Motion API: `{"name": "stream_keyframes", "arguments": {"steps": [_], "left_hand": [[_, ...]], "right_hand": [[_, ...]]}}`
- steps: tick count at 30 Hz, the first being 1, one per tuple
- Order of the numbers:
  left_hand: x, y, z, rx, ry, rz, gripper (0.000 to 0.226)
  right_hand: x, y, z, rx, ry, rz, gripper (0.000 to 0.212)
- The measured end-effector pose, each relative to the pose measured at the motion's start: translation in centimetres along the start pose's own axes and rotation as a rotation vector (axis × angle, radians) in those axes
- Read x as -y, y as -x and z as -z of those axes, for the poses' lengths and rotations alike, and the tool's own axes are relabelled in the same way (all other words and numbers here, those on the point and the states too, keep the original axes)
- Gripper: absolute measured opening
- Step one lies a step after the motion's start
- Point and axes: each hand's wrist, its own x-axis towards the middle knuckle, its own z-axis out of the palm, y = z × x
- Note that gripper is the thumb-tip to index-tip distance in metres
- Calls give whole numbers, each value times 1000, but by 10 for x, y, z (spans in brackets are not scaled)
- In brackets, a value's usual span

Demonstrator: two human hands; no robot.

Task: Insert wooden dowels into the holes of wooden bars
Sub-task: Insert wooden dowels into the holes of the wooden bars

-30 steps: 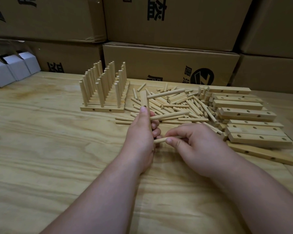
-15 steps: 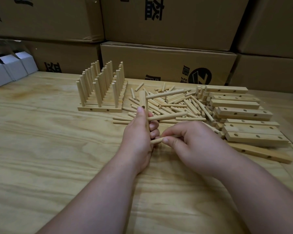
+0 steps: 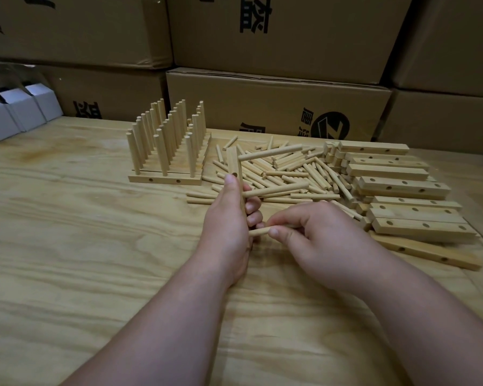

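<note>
While standing upright: bar point(image 3: 236, 176), left hand point(image 3: 229, 227) gripping it so holes are facing right.
Dowel point(image 3: 258, 232): right hand point(image 3: 315, 240) is pinching it, aiming at the lowest hole.

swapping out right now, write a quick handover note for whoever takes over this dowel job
Left hand: grips a wooden bar upright on end, two dowels already seated and sticking out to the right.
Right hand: pinches a third dowel, its tip at the bar's lower part; whether it has entered the hole is hidden by the fingers.
Done: finished bars with upright dowels stand in rows at back left.
Left: seat this dowel, then work through the empty bars stacked at right, using the loose dowel pile in the middle of the table.
</note>
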Motion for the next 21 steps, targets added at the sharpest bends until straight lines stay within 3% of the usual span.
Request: {"name": "stream_keyframes", "arguments": {"steps": [6, 11, 15, 21], "left_hand": [[1, -1, 2, 11, -5, -17, 43], [5, -2, 1, 21, -38, -46, 33], [5, -3, 0, -7, -43, -45, 31], [4, -5, 1, -18, -14, -15, 16]], "right_hand": [[0, -2, 2, -46, -117, -90, 8], [-4, -5, 15, -124, -149, -188, 34], [-9, -7, 16, -215, -164, -294, 38], [-17, -7, 14, -324, -382, -401, 46]]}}
